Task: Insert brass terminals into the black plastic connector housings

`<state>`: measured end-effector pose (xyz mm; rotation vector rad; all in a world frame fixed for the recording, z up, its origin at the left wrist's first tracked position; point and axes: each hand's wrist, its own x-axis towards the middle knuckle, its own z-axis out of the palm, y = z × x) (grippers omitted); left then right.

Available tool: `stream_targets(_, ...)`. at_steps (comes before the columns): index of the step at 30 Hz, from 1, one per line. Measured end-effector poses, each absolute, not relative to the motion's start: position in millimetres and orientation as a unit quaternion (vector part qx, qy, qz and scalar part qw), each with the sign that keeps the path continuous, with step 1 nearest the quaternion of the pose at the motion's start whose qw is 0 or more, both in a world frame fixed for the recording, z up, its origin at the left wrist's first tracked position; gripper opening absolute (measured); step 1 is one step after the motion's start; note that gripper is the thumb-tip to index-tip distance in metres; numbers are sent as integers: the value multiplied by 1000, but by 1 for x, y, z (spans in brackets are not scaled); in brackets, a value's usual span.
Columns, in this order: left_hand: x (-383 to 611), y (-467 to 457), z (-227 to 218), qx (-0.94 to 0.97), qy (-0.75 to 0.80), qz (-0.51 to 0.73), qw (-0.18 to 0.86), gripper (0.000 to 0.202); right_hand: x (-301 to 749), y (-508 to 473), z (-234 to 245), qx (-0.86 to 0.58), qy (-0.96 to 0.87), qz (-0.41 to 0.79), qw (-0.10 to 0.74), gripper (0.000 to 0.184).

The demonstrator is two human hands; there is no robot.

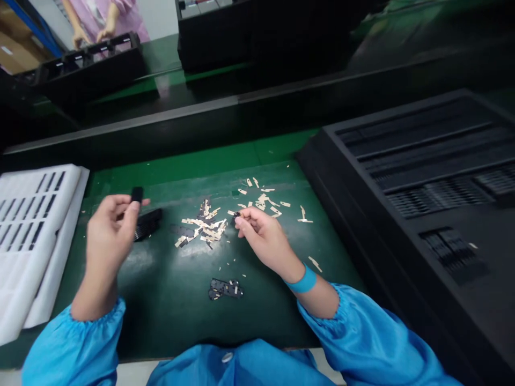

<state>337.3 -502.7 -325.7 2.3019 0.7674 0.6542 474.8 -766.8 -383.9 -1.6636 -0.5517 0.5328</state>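
Note:
Between the thumb and fingers of my left hand (110, 228) is a small black rectangular piece (137, 195), held up above the table. Just beside that hand, a stack of black parts (148, 224) lies on the green mat. My right hand (261, 230) pinches a small dark piece (235, 216) at its fingertips; its exact kind is too small to make out. Left of those fingertips spreads a pile of cream-coloured strips (207, 228) mixed with dark pieces. Nearer to me lie a few flat black parts (226, 288) with small light spots.
A white slotted tray (28, 273) holding dark pieces stands at the left. On the right is a large black slotted tray (341, 177). More cream strips (263, 201) are scattered behind my right hand. Across the bench, another person's hands (108, 30) are over a black bin (96, 67).

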Motion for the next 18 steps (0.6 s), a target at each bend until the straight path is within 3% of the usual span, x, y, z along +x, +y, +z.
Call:
stream_targets(4, 372, -569, -350, 742, 244, 148, 606, 29, 475, -767, -384, -718, -222, 208, 627, 20)
stream_targets(6, 389, -599, -366, 673, 247, 89, 691, 34, 476, -769, -385, -722, -213, 202, 627, 22)
stream_targets(10, 403, -625, -388, 613, 266, 55, 742, 32, 477, -771, -386, -735, -218, 202, 610, 20)
stream_targets(18, 397, -625, -389, 661, 216, 65, 716, 33, 478, -773, -384, -794, -256, 150, 530, 14)
